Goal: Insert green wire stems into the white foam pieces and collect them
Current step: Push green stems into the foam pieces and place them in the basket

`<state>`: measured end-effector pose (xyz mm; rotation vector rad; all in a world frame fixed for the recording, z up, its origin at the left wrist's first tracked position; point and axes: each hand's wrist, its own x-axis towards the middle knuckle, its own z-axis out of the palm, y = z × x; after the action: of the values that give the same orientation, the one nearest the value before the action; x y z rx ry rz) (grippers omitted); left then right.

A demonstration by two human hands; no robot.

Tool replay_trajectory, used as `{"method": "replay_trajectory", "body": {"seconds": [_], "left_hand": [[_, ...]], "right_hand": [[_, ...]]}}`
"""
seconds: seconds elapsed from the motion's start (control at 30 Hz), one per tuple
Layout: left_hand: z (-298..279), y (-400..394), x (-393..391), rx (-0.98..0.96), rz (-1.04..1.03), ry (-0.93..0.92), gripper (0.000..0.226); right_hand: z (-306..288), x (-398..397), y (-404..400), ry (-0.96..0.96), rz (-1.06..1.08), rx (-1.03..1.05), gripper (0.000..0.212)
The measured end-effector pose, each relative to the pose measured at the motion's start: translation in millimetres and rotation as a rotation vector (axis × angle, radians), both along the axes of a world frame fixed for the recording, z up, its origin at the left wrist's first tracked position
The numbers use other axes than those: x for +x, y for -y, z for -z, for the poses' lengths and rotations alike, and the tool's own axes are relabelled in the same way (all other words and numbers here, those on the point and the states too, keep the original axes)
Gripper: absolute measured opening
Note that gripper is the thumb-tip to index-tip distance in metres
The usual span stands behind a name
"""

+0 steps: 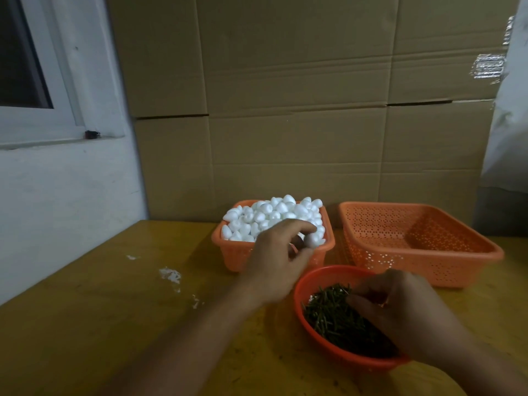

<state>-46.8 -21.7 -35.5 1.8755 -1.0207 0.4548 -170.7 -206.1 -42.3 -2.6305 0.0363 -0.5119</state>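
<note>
Left fingers (pixel 307 228) are pinching one foam piece (pixel 313 239) over the near corner of the foam basket (pixel 228 252). Right fingers (pixel 368 292) are curling together among stems (pixel 328 312) in the bowl (pixel 298 287); whether they are gripping one, I cannot tell. The foam piece is lying up-left of the right hand (pixel 400 312), the empty basket (pixel 428 270) beyond.

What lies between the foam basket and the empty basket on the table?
Nothing: the head view shows only bare table between the foam basket and the empty basket.

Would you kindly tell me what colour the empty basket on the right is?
Orange, with small perforations; the head view shows the basket clearly.
</note>
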Motion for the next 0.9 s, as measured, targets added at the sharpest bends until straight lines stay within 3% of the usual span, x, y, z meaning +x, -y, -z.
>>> {"method": "replay_trajectory", "body": {"seconds": [0.2, 0.43, 0.57, 0.73, 0.9], "left_hand": [[21.8, 9.6, -26.8, -0.008, 0.138, -0.039, 0.037], [30.1, 7.4, -33.5, -0.147, 0.228, -0.28, 0.022], [30.0, 5.1, -34.7, -0.263, 0.326, -0.461, 0.03], [30.3, 3.7, -36.4, -0.285, 0.342, -0.492, 0.034], [29.0, 3.3, -37.5, -0.259, 0.311, -0.508, 0.023]], "right_hand": [[-1.2, -1.2, -1.6, -0.118, 0.008, -0.16, 0.009], [1.7, 1.0, -5.0, -0.317, 0.004, -0.297, 0.036], [0.9, 5.0, -7.5, -0.34, 0.007, -0.311, 0.028], [1.7, 6.3, -9.5, -0.312, 0.061, -0.253, 0.012], [4.3, 6.4, -7.5, -0.28, 0.077, -0.19, 0.011]]}}
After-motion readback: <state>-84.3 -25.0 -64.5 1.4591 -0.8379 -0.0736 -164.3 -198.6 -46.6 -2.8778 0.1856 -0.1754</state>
